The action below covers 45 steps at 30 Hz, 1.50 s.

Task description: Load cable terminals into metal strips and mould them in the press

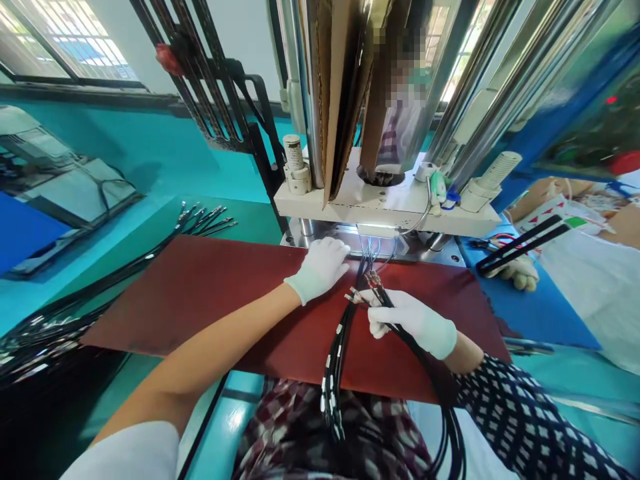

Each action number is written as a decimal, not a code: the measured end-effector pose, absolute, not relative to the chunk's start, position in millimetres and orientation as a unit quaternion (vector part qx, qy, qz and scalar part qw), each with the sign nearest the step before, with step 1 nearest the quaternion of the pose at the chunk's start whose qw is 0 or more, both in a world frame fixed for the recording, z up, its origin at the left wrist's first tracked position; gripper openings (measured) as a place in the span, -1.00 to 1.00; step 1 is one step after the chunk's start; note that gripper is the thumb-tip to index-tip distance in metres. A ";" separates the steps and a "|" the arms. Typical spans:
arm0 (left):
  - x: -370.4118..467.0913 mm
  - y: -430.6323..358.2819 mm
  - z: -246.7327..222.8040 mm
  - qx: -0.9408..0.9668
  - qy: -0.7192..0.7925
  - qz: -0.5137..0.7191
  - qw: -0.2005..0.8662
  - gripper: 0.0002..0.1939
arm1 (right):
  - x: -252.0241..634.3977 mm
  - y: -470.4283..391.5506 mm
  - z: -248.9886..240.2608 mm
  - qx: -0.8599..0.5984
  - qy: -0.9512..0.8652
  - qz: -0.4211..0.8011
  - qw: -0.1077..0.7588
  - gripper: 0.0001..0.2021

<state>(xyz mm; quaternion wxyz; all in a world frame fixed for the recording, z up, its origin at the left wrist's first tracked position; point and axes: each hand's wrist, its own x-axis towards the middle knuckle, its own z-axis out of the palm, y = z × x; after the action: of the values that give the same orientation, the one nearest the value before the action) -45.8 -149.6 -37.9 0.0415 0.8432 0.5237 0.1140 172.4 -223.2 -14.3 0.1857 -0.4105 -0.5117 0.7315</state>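
My right hand (407, 319), in a white glove, is closed round a bundle of black cables (440, 390) whose tails curve down over the front edge. Their stripped, metal-tipped ends stick out past my fingers, close to the press. A second group of black cables (340, 343) with silver bands runs from the metal die plate (345, 235) down across the reddish-brown mat (240, 287) onto my lap. Thin wires at its far end reach under the press head (390, 210). My left hand (324, 265), also gloved, lies at the plate's front edge, fingers stretched out, gripping nothing.
On the left, a pile of black cables (145, 260) lies along the green bench. A blue panel (555, 287) on the right carries a pair of work gloves (520, 272) and black bars. Shiny press columns (485, 100) and cardboard sheets (340, 87) rise ahead.
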 end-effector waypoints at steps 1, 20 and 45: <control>-42.5 -142.8 -41.5 0.852 0.517 0.082 0.024 -0.59 | 170.2 -222.1 -14.9 -0.408 -0.493 0.748 0.176 -0.66; -87.5 -212.7 -27.7 0.760 0.642 -0.094 0.042 -0.70 | 141.9 -255.7 -18.3 -0.473 -0.791 0.377 0.090 -0.81; -37.7 -240.4 -45.0 0.412 0.408 0.443 0.684 -0.44 | 114.6 -256.6 -11.6 -0.476 -0.555 0.665 0.150 -0.72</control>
<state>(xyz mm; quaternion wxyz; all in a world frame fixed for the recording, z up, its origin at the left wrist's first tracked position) -37.7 -240.4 -45.0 0.6842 0.4118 0.4076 0.4429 114.6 -256.6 -11.6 0.1499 -0.4759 -0.5553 0.6654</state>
